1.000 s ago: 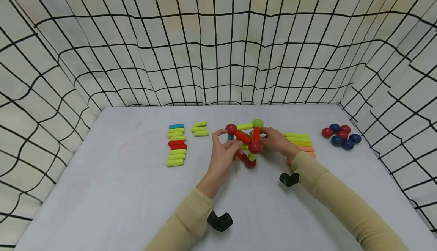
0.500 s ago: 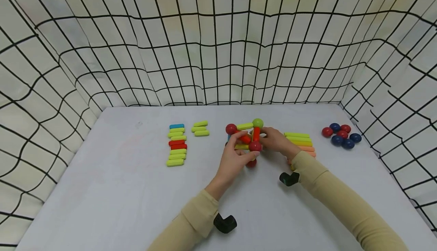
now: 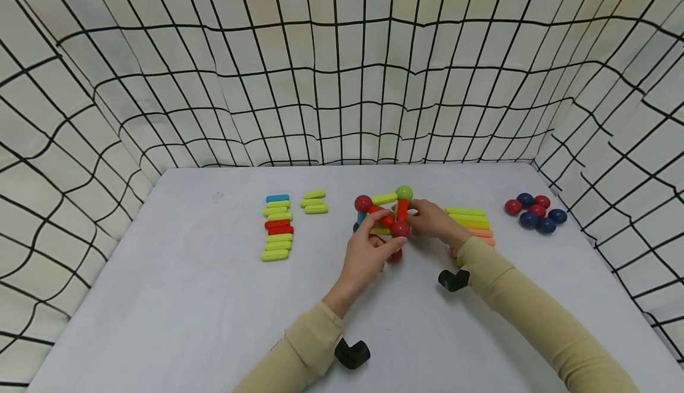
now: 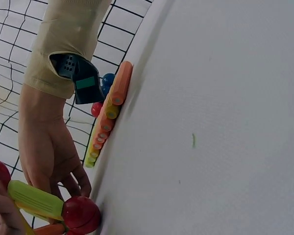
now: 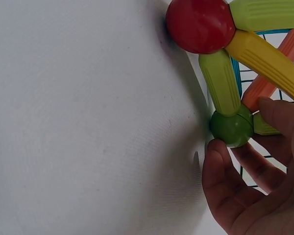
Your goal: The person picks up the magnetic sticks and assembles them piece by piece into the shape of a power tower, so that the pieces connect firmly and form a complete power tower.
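Observation:
A boxy frame of magnetic rods and balls (image 3: pixel 384 198) stands on the white table between both hands. My left hand (image 3: pixel 363 256) pinches its upper front part, index finger along a red rod and thumb at a red ball (image 3: pixel 400 230). On the right side my right hand (image 3: pixel 431 221) holds a low corner; in the right wrist view its fingers curl round a green ball (image 5: pixel 231 127), the thumb against an orange rod (image 5: pixel 259 90). A lower red ball (image 4: pixel 82 215) shows in the left wrist view. My left hand partly hides the lower rods.
Left of the frame lie a column of short rods (image 3: pixel 276 227), blue, green and red, and a few green rods (image 3: pixel 314 202). Right of it are green, yellow and orange rods (image 3: pixel 467 218) and several red and blue balls (image 3: pixel 534 212). Black netting (image 3: pixel 342 84) encloses the table.
My left hand has shifted right, from the frame's left side and upper left red ball to the front red rod and ball. My right hand has stayed in place.

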`<state>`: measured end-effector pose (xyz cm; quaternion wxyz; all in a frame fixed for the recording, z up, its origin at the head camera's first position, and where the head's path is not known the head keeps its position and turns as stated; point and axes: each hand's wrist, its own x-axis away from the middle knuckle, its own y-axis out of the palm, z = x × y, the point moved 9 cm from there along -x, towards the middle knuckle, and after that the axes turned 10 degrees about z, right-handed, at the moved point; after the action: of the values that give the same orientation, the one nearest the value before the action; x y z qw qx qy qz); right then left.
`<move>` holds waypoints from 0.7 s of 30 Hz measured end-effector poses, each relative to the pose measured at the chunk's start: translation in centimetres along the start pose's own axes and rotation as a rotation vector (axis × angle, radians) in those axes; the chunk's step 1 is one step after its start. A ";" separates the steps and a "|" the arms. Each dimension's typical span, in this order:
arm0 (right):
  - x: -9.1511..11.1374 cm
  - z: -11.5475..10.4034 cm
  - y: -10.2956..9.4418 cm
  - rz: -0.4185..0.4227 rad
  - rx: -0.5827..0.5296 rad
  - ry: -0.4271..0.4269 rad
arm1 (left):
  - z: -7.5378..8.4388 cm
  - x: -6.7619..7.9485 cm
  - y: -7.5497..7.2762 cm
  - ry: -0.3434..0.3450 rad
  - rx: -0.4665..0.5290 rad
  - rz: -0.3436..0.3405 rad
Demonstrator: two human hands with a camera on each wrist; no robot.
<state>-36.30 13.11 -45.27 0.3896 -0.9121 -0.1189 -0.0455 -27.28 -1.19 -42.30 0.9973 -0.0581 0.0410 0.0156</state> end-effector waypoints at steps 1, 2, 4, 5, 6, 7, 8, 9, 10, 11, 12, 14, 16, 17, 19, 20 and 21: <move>0.0 0.0 0.0 0.001 -0.002 0.000 | 0.2 0.0 0.0 0.026 -0.018 0.000; -0.1 0.1 0.0 0.000 -0.003 0.000 | 0.4 0.1 -0.1 0.057 -0.039 0.007; -0.2 0.1 -0.1 0.001 -0.002 0.001 | 0.9 0.2 -0.5 0.120 -0.078 0.042; -0.2 0.2 -0.1 0.001 -0.002 -0.001 | 1.1 0.3 -0.8 0.154 -0.089 0.071; -0.2 0.1 -0.2 0.001 -0.001 -0.001 | 1.4 0.2 -1.2 0.185 -0.093 0.106; -0.2 0.2 -0.3 0.005 -0.001 0.002 | 1.6 0.2 -1.6 0.214 -0.095 0.146; -0.1 0.2 -0.4 0.007 0.005 -0.007 | 1.9 0.0 -2.0 0.240 -0.090 0.183; 0.1 0.1 -0.6 0.010 0.007 -0.015 | 2.0 -0.2 -2.5 0.264 -0.083 0.215; 0.2 0.0 -0.7 0.011 0.005 -0.027 | 2.2 -0.5 -2.9 0.291 -0.075 0.242; 0.5 -0.1 -0.9 0.011 0.003 -0.041 | 2.3 -0.9 -3.3 0.313 -0.076 0.257; 0.8 -0.2 -1.1 0.015 -0.001 -0.053 | 2.3 -1.3 -3.6 0.329 -0.087 0.260; 1.5 -0.3 -1.7 0.021 -0.028 -0.071 | 2.2 -2.3 -4.0 0.348 -0.123 0.231; 2.4 -0.3 -2.5 0.033 -0.072 -0.084 | 2.0 -3.2 -4.0 0.364 -0.177 0.155; 2.9 -0.3 -2.9 0.040 -0.094 -0.091 | 1.9 -3.6 -3.9 0.364 -0.204 0.104; 3.9 -0.2 -3.7 0.054 -0.125 -0.106 | 1.7 -4.2 -3.5 0.360 -0.247 0.014; 4.4 -0.2 -4.0 0.059 -0.126 -0.124 | 1.7 -4.4 -3.3 0.360 -0.266 -0.021; 4.9 -0.3 -4.1 0.060 -0.122 -0.146 | 1.6 -4.5 -3.2 0.360 -0.284 -0.047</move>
<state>-32.65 16.55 -41.31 0.3247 -0.9382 -0.1168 0.0255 -31.56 -4.27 -39.92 0.9558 -0.2006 0.2144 -0.0128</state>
